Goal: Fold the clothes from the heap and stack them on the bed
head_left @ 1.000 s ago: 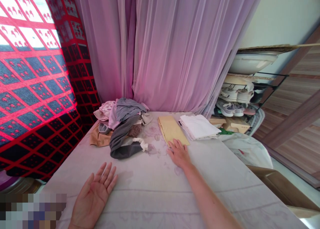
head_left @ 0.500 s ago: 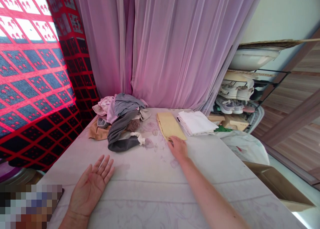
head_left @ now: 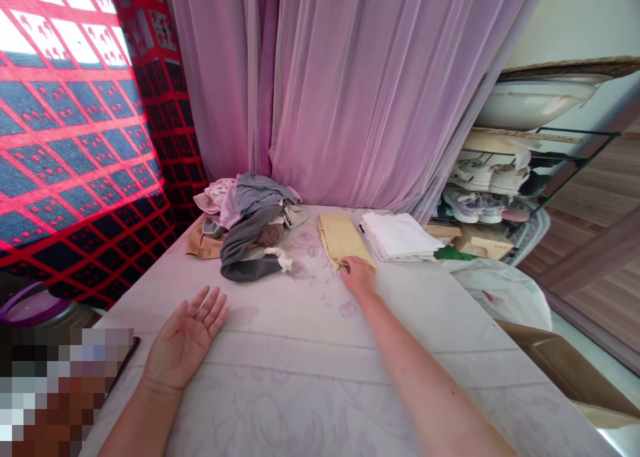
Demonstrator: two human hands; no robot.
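Both arms had edged farther up the table since the earlier view, the left hand (head_left: 185, 340) travelling more than the right hand (head_left: 357, 276), which had settled against the yellow folded cloth (head_left: 343, 238). That cloth lay at 12 o'clock from the right hand, its near corner under the fingertips (head_left: 346, 264). They were slightly curled, yet from where I stood I could not tell whether they pinched the fabric or merely pressed on it. The left hand lay on its back on the pale floral sheet (head_left: 300, 377), palm up, its fingers spread and holding nothing, with the grey garment (head_left: 245, 267) near it at about 1 o'clock, not touching. A stack of folded white cloth (head_left: 397, 236) sat just beside the yellow one, at 1 o'clock from the right hand, and a loose heap of clothes (head_left: 250, 200) rose at 10 o'clock. The likeliest trouble, to my eye, lay in that tight spacing: a careless push from the fingertips could rumple the yellow cloth or shove it into the white stack and spill its folds. A slack hold at the corner could also let the fabric slip free, while a drag across the sheet might crease it.
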